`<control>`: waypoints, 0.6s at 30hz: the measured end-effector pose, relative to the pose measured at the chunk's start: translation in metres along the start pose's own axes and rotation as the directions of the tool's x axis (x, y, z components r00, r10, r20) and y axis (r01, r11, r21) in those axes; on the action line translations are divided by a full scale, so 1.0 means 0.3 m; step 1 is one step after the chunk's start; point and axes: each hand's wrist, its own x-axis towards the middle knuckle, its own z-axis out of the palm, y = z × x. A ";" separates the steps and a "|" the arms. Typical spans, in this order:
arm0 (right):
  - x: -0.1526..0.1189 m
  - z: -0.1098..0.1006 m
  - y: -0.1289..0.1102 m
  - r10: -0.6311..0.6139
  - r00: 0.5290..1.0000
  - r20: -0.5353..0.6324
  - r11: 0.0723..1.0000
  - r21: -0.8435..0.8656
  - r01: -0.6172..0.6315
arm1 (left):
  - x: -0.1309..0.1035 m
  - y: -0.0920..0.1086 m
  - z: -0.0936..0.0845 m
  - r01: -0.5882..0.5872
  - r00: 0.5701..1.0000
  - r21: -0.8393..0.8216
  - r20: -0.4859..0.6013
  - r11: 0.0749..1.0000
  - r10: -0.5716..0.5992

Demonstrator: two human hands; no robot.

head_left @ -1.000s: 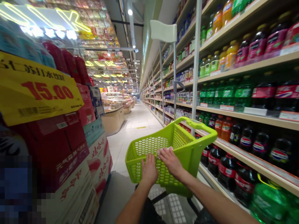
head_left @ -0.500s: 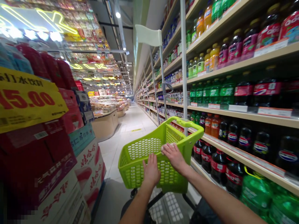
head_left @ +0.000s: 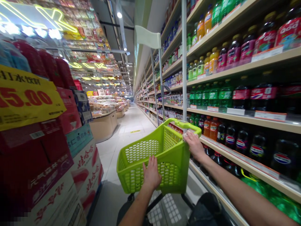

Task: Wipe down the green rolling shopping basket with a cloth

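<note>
A lime-green plastic shopping cart with perforated walls stands in front of me, its basket holding nothing that I can see. Against its near side wall lies my left hand, fingers stretched out and reaching up to the rim. My right hand is at the rear end of the near rim, close to the push handle. Its fingers curl over a small, crumpled white wipe, pressed against the green plastic. Most of the wipe is hidden under those fingers.
Shelves of bottled drinks run along the right. Stacked drink cartons with a yellow price sign stand close on the left. A pale ladder-like frame rises behind the cart, and a display counter lies farther down the aisle.
My right hand has slid with the wipe along the rim, back and up to the right toward the handle. My left hand stays on the side wall; the view has shifted slightly.
</note>
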 end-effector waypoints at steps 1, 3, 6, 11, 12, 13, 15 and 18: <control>-0.008 0.014 -0.032 -0.075 0.997 0.006 0.997 0.032 0.075 | 0.000 0.001 0.000 -0.005 1.000 0.006 0.003 1.000 0.005; -0.015 0.040 -0.082 -0.250 0.968 0.018 0.962 0.117 0.246 | 0.001 0.001 0.000 -0.019 1.000 0.020 0.011 1.000 0.018; 0.003 0.045 -0.051 -0.260 0.966 0.017 0.953 0.166 0.253 | 0.000 0.001 -0.002 -0.029 0.999 0.030 0.017 0.999 0.028; 0.023 0.026 0.044 0.103 0.994 -0.033 0.991 0.093 -0.099 | 0.000 0.023 -0.013 -0.026 0.999 0.007 0.028 1.000 0.026; 0.014 0.032 0.017 0.070 0.997 -0.029 0.991 0.113 -0.066 | 0.000 0.027 -0.016 -0.023 0.999 0.002 0.031 1.000 0.023; 0.002 0.041 -0.025 -0.007 1.000 -0.020 0.989 0.146 0.010 | 0.000 0.030 -0.018 -0.022 0.999 -0.001 0.033 1.000 0.022; -0.021 0.062 -0.122 -0.201 0.979 -0.017 0.954 0.222 0.200 | -0.002 0.030 -0.020 -0.033 0.999 -0.002 0.033 0.999 0.033; -0.030 0.073 -0.192 -0.284 0.959 -0.023 0.925 0.256 0.280 | -0.006 0.023 -0.015 -0.062 0.998 0.000 0.030 0.998 0.062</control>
